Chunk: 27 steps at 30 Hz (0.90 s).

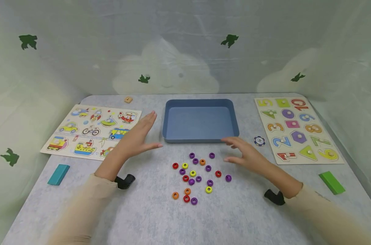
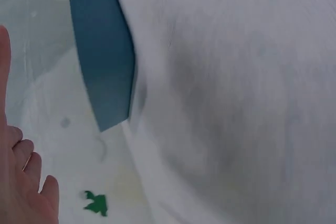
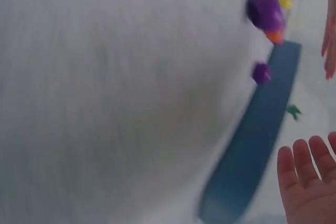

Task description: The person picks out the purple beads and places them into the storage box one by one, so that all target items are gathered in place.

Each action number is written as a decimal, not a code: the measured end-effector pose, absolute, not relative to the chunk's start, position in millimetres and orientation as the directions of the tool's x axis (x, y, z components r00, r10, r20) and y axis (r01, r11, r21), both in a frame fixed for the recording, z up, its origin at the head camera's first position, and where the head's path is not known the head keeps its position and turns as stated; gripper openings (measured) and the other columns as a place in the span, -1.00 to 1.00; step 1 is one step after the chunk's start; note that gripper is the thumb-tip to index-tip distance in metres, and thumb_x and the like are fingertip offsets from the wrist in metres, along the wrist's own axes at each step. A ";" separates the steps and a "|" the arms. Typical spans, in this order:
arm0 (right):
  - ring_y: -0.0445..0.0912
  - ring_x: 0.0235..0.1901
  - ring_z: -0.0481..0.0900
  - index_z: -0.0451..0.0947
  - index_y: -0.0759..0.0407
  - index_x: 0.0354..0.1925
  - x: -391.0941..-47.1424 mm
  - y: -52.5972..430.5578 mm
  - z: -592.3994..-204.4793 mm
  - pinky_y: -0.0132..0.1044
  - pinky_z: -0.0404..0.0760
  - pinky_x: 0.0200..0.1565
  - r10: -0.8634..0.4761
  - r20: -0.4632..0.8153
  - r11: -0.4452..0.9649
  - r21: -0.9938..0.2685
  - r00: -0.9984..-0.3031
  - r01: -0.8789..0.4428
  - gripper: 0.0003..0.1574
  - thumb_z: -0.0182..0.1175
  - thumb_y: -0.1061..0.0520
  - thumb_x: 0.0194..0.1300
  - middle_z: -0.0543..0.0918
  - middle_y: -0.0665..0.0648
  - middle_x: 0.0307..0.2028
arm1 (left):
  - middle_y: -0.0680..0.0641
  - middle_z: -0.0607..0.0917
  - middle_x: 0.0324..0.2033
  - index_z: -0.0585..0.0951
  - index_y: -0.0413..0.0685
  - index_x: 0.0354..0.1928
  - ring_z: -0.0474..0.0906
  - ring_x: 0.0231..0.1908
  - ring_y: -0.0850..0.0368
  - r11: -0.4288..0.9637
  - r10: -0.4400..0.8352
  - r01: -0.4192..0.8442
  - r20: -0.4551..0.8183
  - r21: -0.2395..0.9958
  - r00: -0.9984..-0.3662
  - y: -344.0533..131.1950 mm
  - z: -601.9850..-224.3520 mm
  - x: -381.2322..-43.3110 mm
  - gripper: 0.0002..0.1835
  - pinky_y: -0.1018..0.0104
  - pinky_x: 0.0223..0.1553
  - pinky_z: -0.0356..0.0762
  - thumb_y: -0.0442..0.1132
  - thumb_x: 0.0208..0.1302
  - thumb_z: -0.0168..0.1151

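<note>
My left hand (image 1: 136,137) hovers left of the blue tray (image 1: 200,140), fingers straight and thumb spread, holding nothing. Close to the tray's front right corner is my right hand (image 1: 245,153), its fingers relaxed and thumb apart, with nothing in its grasp. Between the hands and in front of the tray lie several loose beads in purple, red, orange and yellow, such as a purple bead (image 1: 228,178), a red bead (image 1: 175,165) and a yellow bead (image 1: 208,190). In the right wrist view a purple bead (image 3: 261,73) appears blurred before the tray (image 3: 257,140).
A vehicle puzzle board (image 1: 90,131) lies at left, partly behind my left hand, and a number puzzle board (image 1: 295,132) at right. Around them are a teal block (image 1: 58,174), a green block (image 1: 332,182), a poker chip (image 1: 259,141) and a small wooden tile (image 1: 128,99).
</note>
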State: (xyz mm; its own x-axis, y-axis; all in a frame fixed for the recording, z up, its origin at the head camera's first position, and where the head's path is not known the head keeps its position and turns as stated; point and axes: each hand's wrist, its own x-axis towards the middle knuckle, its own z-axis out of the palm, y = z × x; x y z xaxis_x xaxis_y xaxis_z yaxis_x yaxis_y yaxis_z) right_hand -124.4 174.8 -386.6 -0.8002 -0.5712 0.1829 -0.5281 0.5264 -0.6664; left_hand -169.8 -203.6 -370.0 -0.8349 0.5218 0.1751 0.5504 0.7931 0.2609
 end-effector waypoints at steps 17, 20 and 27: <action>-0.22 -0.30 0.40 0.46 0.10 -0.10 -140.8 143.1 -424.6 -0.40 0.46 -0.32 -0.611 0.037 0.470 -0.787 -0.791 -0.400 -0.62 0.15 0.15 0.02 0.49 -0.05 -0.20 | -0.14 -0.02 0.21 -0.08 -0.12 0.24 -0.01 0.15 0.08 0.587 0.342 0.208 -0.007 0.783 -0.940 -174.8 -406.3 -189.9 -0.07 0.32 0.12 0.07 0.05 -0.10 0.18; -0.22 -0.35 0.40 0.50 0.10 -0.19 -141.0 139.2 -423.2 -0.41 0.45 -0.36 -0.608 0.042 0.490 -0.766 -0.793 -0.416 -0.71 0.15 0.19 0.02 0.50 -0.04 -0.29 | -0.10 -0.02 0.21 -0.05 -0.12 0.24 -0.06 0.16 0.15 0.570 0.337 0.202 -0.002 0.796 -0.941 -174.9 -409.6 -191.1 -0.07 0.37 0.12 0.05 0.05 -0.11 0.19; -0.20 -0.35 0.44 0.48 0.18 -0.20 -152.1 137.2 -406.1 -0.38 0.48 -0.27 -0.546 0.088 0.480 -0.782 -0.833 -0.397 -0.71 0.13 0.23 0.02 0.49 0.02 -0.31 | -0.05 -0.03 0.21 -0.04 -0.09 0.24 -0.06 0.16 0.19 0.536 0.335 0.193 0.003 0.822 -0.942 -176.3 -419.7 -196.5 -0.03 0.39 0.12 0.05 0.10 -0.17 0.21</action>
